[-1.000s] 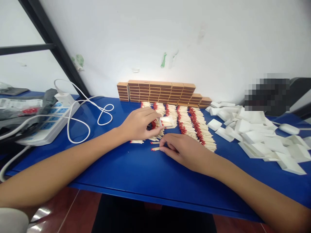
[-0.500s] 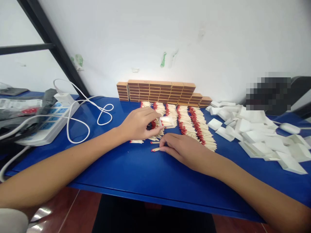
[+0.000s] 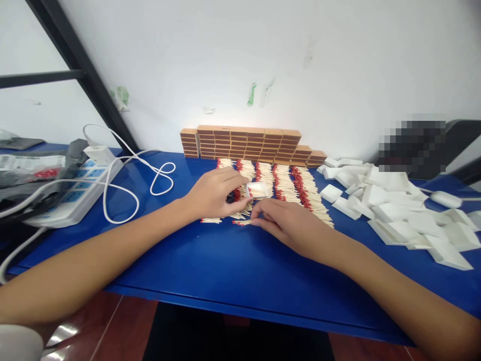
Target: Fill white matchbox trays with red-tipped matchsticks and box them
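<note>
Between thumb and fingers, my left hand grips the left end of a small white matchbox tray with some matches lying in it. My right hand is closed in a pinch on red-tipped matches, just below the tray; how many it holds is hard to tell. Rows of red-headed matches lie on the blue table around and behind both hands. Part of the rows is hidden under my left hand.
Brown matchboxes are stacked along the wall. A heap of white matchbox trays lies at the right, near a dark object. At the left are a power strip, white cables and plastic-wrapped items.
My right hand has moved slightly up and away from me with its matches, closer to the tray. My left hand keeps its hold on the tray.
</note>
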A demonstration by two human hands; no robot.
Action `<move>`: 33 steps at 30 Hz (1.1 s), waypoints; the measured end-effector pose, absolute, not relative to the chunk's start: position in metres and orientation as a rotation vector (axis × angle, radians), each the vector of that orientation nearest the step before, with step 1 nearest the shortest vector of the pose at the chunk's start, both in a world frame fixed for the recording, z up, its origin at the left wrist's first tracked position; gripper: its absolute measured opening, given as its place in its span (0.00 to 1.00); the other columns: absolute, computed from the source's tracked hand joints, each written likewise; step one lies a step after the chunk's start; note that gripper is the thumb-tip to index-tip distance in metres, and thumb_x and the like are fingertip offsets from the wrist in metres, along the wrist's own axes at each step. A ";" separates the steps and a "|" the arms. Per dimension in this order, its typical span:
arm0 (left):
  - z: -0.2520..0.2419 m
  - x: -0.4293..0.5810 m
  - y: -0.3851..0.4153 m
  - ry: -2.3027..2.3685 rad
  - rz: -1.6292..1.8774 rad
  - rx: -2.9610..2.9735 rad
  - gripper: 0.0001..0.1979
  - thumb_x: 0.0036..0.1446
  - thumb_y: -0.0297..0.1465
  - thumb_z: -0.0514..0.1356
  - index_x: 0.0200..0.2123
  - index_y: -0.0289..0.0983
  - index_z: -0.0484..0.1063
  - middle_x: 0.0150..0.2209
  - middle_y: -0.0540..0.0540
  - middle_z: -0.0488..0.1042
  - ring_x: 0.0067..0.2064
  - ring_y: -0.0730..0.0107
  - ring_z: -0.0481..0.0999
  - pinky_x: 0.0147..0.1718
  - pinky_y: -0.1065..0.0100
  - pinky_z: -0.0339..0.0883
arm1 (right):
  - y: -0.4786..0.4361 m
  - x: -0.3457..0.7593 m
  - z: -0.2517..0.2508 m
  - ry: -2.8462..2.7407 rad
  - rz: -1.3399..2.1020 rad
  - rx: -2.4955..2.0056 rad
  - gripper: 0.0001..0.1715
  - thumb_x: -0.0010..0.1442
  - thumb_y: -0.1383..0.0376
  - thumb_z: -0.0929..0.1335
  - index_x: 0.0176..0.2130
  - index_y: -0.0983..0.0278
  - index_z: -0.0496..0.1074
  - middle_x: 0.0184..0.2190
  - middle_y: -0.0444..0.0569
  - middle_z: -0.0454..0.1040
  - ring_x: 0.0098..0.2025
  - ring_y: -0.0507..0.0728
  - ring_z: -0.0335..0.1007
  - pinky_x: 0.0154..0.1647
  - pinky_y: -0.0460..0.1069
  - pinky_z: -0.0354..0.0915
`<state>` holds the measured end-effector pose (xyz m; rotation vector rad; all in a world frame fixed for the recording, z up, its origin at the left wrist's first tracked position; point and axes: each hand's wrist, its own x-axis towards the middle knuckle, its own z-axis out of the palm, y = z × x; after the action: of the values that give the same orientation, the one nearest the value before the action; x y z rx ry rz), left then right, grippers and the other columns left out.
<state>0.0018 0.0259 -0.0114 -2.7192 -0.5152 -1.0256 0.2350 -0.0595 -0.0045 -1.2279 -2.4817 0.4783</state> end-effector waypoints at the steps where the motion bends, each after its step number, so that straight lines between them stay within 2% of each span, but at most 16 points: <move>1: -0.011 0.002 0.026 -0.521 -1.021 -2.720 0.15 0.67 0.38 0.62 0.49 0.33 0.76 0.39 0.41 0.82 0.40 0.60 0.81 0.39 0.61 0.75 | -0.059 0.235 -0.004 -2.480 0.475 -1.219 0.07 0.75 0.61 0.64 0.45 0.59 0.71 0.39 0.47 0.77 0.36 0.56 0.73 0.37 0.50 0.63; 5: -0.011 0.002 0.026 -0.523 -1.022 -2.715 0.15 0.67 0.38 0.61 0.48 0.33 0.76 0.39 0.41 0.82 0.40 0.61 0.81 0.39 0.61 0.75 | -0.055 0.241 -0.002 -2.456 0.397 -1.165 0.05 0.74 0.63 0.65 0.44 0.60 0.71 0.35 0.46 0.76 0.33 0.54 0.70 0.35 0.49 0.61; 13: -0.011 0.003 0.027 -0.488 -1.057 -2.663 0.13 0.66 0.37 0.63 0.46 0.33 0.76 0.37 0.41 0.82 0.38 0.61 0.81 0.38 0.62 0.75 | -0.039 0.256 0.003 -2.274 0.202 -1.239 0.07 0.72 0.61 0.66 0.41 0.61 0.71 0.25 0.41 0.68 0.26 0.53 0.61 0.30 0.48 0.56; 16: -0.010 0.003 0.027 -0.500 -1.067 -2.650 0.13 0.66 0.38 0.63 0.44 0.34 0.77 0.36 0.41 0.81 0.36 0.62 0.80 0.37 0.61 0.75 | -0.035 0.259 0.007 -2.211 0.158 -1.268 0.06 0.71 0.62 0.67 0.40 0.60 0.71 0.23 0.40 0.65 0.24 0.53 0.59 0.29 0.48 0.55; 22: -0.009 0.004 0.026 -0.482 -1.074 -2.666 0.13 0.66 0.38 0.62 0.46 0.34 0.76 0.35 0.42 0.81 0.35 0.62 0.80 0.38 0.61 0.76 | -0.030 0.264 0.011 -2.125 0.072 -1.281 0.07 0.71 0.61 0.67 0.38 0.60 0.71 0.21 0.39 0.61 0.24 0.54 0.57 0.30 0.49 0.53; 33: -0.008 0.006 0.021 -0.383 -1.105 -2.761 0.14 0.66 0.37 0.63 0.50 0.35 0.75 0.42 0.39 0.83 0.43 0.59 0.83 0.44 0.57 0.79 | -0.036 0.254 0.002 -2.192 0.141 -1.299 0.07 0.72 0.61 0.66 0.41 0.61 0.70 0.29 0.44 0.71 0.28 0.54 0.64 0.32 0.49 0.57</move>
<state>0.0063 0.0206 -0.0078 -2.7609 -0.3825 -1.1045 0.2545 -0.0362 0.0016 -1.2993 -2.1918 0.1413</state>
